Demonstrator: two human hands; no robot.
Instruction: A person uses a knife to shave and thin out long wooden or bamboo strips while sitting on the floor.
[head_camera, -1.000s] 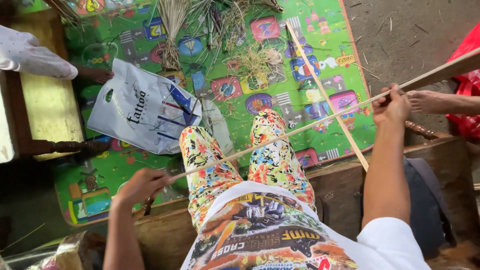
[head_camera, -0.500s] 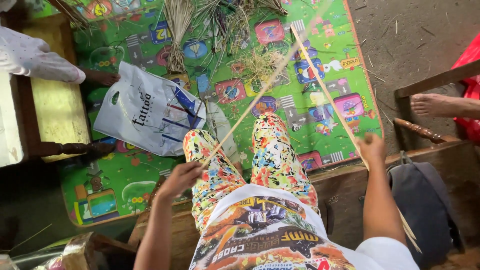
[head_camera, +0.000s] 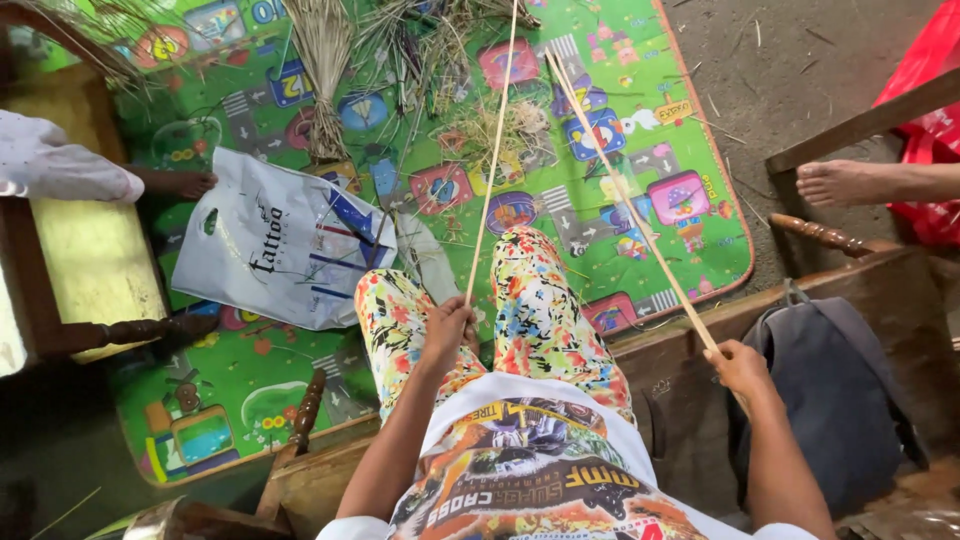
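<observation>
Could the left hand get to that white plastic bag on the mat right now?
Probably not right away: the left hand is closed on a thin stick, though the white plastic bag lies close beside the knee, nothing between them.

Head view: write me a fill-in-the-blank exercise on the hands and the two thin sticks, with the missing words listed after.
1. The left hand grips a thin stick just above the person's ____.
2. The right hand holds the other thin stick, which slants up and to the ____ over the play mat.
3. A white ____ bag lies on the mat to the left of the legs.
4. Left of the right-hand stick's far end lie ____ fibres in a bundle.

Missing words: lap; left; plastic; dried
</observation>
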